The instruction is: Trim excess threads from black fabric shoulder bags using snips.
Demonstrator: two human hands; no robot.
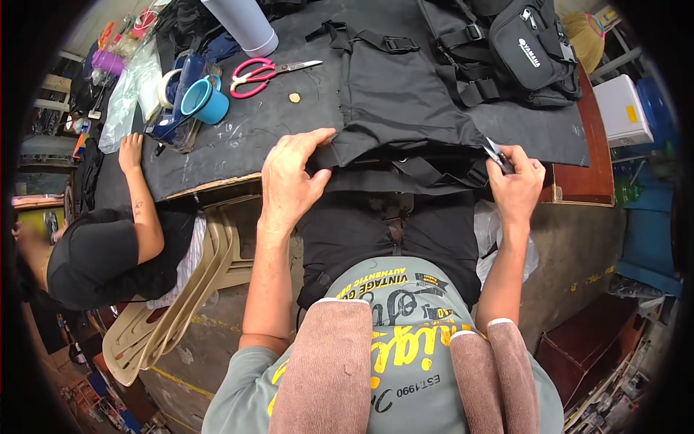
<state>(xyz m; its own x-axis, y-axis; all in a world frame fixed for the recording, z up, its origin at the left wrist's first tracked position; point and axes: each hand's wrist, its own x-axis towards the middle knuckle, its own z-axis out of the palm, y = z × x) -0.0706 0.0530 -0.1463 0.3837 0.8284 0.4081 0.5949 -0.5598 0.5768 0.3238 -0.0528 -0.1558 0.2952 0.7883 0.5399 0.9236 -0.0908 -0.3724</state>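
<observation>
A black fabric bag (pixel 397 90) with straps and a buckle lies over the near edge of the table, its near opening hanging toward my lap. My left hand (pixel 289 170) pinches the bag's left near corner between thumb and fingers. At the right near corner my right hand (pixel 517 181) is closed around small metal thread snips (pixel 497 155). Their blades point up and left, close against the fabric edge. Whether my right fingers also grip the cloth is hidden. Loose black webbing (pixel 419 170) shows inside the opening.
Pink-handled scissors (pixel 253 76), a blue mug (pixel 206 100) and a lavender tumbler (pixel 246 29) are on the dark tabletop (pixel 289 119). Another black bag (pixel 528 50) is at the far right. A person (pixel 108 246) sits at left, one arm on the table, beside stacked beige chairs (pixel 210 267).
</observation>
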